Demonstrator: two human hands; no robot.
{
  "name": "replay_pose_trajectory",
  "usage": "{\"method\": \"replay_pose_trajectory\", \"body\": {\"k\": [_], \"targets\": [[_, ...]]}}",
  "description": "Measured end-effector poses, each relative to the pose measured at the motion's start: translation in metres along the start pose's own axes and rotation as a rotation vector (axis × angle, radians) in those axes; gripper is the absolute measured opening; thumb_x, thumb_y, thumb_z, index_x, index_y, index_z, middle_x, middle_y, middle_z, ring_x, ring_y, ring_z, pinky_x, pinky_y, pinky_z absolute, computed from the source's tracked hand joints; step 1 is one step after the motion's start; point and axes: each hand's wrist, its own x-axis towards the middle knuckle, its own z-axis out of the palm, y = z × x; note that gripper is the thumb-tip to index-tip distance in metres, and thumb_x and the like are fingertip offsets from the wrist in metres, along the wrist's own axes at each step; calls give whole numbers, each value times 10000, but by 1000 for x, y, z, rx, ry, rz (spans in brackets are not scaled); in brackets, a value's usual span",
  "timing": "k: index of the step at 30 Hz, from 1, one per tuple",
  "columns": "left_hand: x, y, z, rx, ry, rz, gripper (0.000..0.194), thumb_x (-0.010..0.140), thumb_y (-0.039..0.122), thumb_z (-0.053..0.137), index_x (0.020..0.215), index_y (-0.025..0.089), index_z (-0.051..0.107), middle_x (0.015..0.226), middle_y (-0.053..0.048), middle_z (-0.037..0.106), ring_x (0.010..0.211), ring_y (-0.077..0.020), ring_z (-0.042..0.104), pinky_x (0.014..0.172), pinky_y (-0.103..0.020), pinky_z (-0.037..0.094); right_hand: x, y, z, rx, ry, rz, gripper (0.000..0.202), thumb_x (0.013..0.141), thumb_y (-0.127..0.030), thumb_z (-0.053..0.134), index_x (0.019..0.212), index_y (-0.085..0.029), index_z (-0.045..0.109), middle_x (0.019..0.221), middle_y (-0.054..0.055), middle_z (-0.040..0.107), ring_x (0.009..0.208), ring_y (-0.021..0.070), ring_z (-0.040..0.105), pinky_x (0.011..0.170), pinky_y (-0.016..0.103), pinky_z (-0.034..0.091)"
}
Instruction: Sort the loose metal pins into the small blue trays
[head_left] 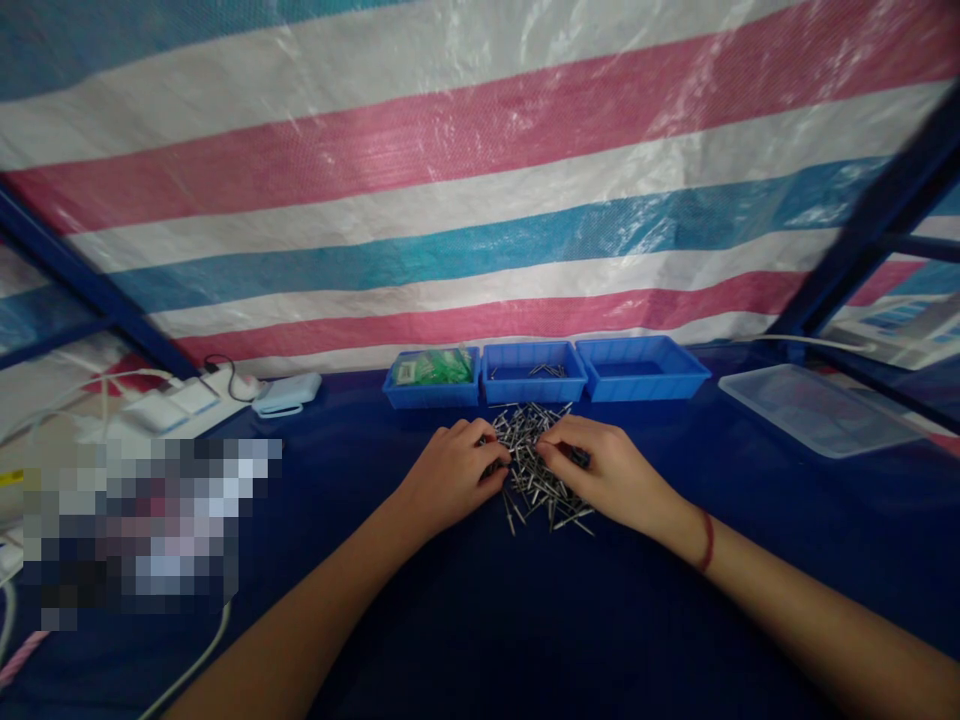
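On the blue counter (472, 630), head view: a loose pile of slim metal pieces (536, 482) lies between the two hands, at the fingertips of both. Neither hand is clearly nearer; left hand (450, 478) meets the left margin, right hand (616, 472) reaches over the right.

Long axes: mixed, crossing at many angles. At the near edge, one piece (511, 517) points roughly toward the person; another (581, 525) slants more crosswise, right of it.

Grip, left: fingers curled, thumb opposed below with a small gap, pieces showing about it; cannot tell whether any is pinched. Grip, right: thumb and forefinger drawn close together over the pile; contents, if any, hidden.

Just beyond the pile, the middle blue bin (534, 391) holds a few similar pieces (550, 370). Left bin (433, 399) beside it carries green packets (442, 368); right bin (645, 389) completes the row. A clear plastic lid or tray (817, 410) lies farther right.
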Motion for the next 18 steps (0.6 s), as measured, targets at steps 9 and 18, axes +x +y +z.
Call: {"method": "replay_pose_trajectory", "body": {"k": [9,18], "targets": [[0,6,0,24,7,-12,175,916,240,435,930,175,597,1023,-61,578,889,-206,533,745,-339,419,0,1,1,4,-22,9,190,846,-184,485,695,-177,601,691,12,610,642,130,556,620,268,422],[4,8,2,-553,127,-178,159,909,257,428,914,176,565,833,-17,625,767,-154,569,726,-295,452,0,1,-1,-6,-21,-9,198,850,-193,475,699,-179,602,677,11,601,624,125,547,603,263,418]]}}
